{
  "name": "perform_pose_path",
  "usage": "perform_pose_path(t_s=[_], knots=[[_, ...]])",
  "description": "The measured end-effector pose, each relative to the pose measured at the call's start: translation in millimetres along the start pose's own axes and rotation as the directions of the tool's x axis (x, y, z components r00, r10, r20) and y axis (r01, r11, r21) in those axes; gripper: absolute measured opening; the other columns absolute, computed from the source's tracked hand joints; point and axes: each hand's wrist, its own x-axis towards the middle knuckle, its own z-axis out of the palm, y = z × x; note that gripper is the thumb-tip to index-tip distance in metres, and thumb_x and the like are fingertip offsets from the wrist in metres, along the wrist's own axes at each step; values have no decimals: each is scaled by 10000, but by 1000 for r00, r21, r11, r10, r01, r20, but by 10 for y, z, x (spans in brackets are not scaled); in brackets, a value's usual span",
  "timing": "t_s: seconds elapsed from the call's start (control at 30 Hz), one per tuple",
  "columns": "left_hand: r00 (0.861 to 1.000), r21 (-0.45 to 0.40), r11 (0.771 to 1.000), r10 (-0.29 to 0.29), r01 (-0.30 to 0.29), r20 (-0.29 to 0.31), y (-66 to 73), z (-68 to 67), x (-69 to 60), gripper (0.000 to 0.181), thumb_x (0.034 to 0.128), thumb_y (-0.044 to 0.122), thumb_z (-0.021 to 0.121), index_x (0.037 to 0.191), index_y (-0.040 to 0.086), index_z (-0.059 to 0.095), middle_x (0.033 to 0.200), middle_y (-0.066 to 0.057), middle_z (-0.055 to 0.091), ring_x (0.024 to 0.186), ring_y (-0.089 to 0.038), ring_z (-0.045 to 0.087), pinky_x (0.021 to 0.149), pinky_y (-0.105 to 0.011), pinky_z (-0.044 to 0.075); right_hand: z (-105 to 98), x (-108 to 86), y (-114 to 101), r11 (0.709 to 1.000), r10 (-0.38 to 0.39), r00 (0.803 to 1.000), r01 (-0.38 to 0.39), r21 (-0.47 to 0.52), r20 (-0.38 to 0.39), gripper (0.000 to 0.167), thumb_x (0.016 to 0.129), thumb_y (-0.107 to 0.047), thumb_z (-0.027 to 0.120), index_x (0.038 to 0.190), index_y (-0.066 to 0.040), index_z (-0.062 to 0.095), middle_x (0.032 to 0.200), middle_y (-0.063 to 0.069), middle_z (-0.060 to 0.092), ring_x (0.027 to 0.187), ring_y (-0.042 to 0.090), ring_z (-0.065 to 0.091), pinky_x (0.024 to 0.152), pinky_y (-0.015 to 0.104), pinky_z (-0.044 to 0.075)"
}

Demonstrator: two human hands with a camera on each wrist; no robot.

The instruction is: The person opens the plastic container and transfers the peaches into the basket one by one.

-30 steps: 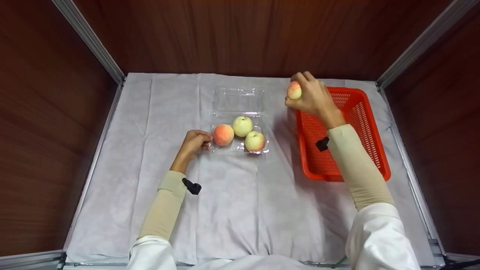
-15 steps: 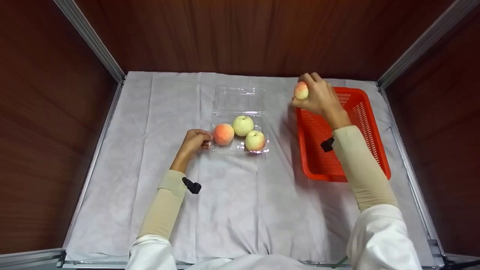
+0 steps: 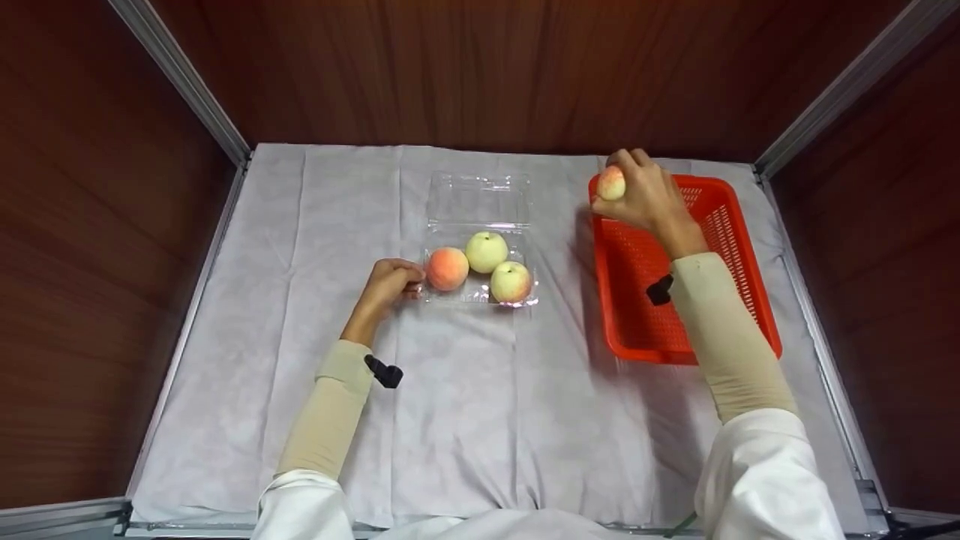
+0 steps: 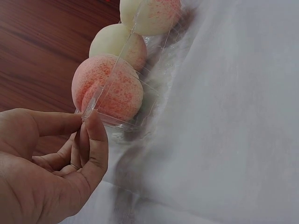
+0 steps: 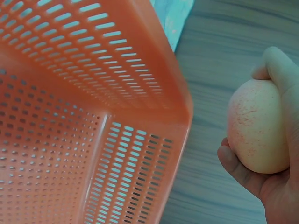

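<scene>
A clear plastic box [image 3: 480, 300] lies with its lid folded back. It holds a red peach [image 3: 447, 269] at the left and two pale peaches [image 3: 486, 252] [image 3: 511, 282] beside it. My left hand [image 3: 388, 285] pinches the box's left rim between thumb and finger; the left wrist view shows the pinch [image 4: 60, 158] close to the red peach [image 4: 107, 88]. My right hand [image 3: 646, 196] grips another peach [image 3: 611, 183] over the far left corner of the red basket [image 3: 611, 330]. In the right wrist view that peach [image 5: 259, 126] is beside the basket's rim [image 5: 182, 107].
The basket shows no fruit in its visible part. A grey cloth [image 3: 450, 412] covers the table. Brown wood-grain panels [image 3: 487, 75] stand behind and at both sides, with metal frame bars [image 3: 187, 82] at the corners.
My right hand has moved to the right with its peach, from left of the basket to over its far left corner. My left hand and the box have stayed in place.
</scene>
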Motion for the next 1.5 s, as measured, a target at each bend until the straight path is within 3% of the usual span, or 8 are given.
perform_pose_path(t_s=[0.53, 0.97, 1.5], knots=[[1000, 21, 1000, -3, 3, 2, -2, -1, 12, 130, 973, -33, 619, 1073, -93, 678, 768, -15, 645, 591, -67, 611, 560, -179, 566, 44, -25, 170, 999, 33, 999, -33, -4, -10, 542, 857, -330, 728, 1319, -106, 556, 1182, 200, 585, 939, 428, 652, 771, 570, 615], [1000, 24, 1000, -8, 8, -3, 6, 18, 11, 124, 965, -30, 624, 1059, -79, 688, 769, -11, 640, 593, -69, 606, 568, -191, 574, 83, -46, 274, 995, 105, 992, -105, -5, 75, 641, 890, -403, 741, 1419, -111, 528, 1326, 217, 568, 1038, 432, 621, 877, 625, 604], [1000, 4, 1000, -6, 6, 11, 10, 35, 7, 150, 972, -35, 619, 1089, -104, 683, 799, -20, 648, 602, -64, 605, 573, -188, 582, 122, -101, 408, 992, 128, 988, -129, 8, 89, 647, 882, -367, 711, 1442, -103, 523, 1336, 217, 552, 1026, 420, 610, 855, 615, 596]])
